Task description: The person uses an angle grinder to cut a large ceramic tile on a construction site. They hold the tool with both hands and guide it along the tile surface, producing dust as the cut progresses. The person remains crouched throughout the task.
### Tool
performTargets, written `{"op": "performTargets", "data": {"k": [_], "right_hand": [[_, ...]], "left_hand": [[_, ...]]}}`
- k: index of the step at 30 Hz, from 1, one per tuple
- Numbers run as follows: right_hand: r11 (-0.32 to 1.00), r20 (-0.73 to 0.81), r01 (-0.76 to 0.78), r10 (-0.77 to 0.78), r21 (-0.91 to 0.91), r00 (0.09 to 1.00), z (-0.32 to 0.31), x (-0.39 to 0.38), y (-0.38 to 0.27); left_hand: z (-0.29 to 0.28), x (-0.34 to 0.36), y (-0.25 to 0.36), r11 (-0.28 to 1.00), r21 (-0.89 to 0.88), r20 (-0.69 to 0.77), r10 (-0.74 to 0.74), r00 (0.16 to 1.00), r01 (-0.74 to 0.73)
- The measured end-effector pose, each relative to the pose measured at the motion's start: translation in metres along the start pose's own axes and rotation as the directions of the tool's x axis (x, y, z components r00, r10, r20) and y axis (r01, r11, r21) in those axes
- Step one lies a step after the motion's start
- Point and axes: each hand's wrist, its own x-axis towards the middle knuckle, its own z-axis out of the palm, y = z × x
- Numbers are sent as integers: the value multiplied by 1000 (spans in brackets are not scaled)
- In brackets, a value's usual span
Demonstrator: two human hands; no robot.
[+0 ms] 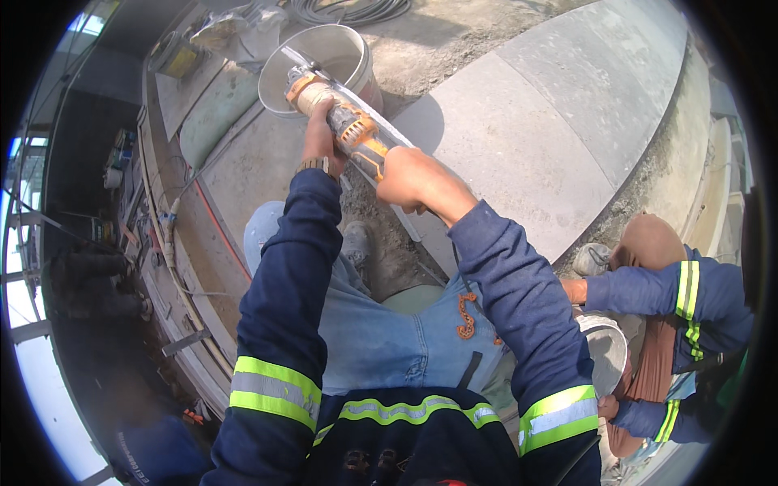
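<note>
Right hand [413, 180] is clenched around the rear grip of the orange power tool [354, 130]; left hand [320, 138] grasps its front body. Keep both grips firm and the tool steady over the grey bucket [344, 49] beyond, on the concrete floor [519, 138].

Navy long sleeves with yellow-and-silver reflective bands, blue jeans, and a wristwatch [314, 164].

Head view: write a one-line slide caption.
Both hands, left and right, grip an orange power cutter over a stone slab; a co-worker crouches nearby.
</note>
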Motion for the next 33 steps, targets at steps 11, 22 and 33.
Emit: {"op": "performTargets", "data": {"k": [11,22,33], "right_hand": [[999,-56,32,-30,23,998,8,8,6],[997,-118,69,-67,19,991,13,18,8],[987,-220,150,-158,-53,963,8,2,-21]], "left_hand": [[2,3,-2,1000,18,-52,7,999,-6],[-13,27,-15,996,1,-69,88,994,-88],[-6,6,44,984,4,56,176,983,-177]]}}
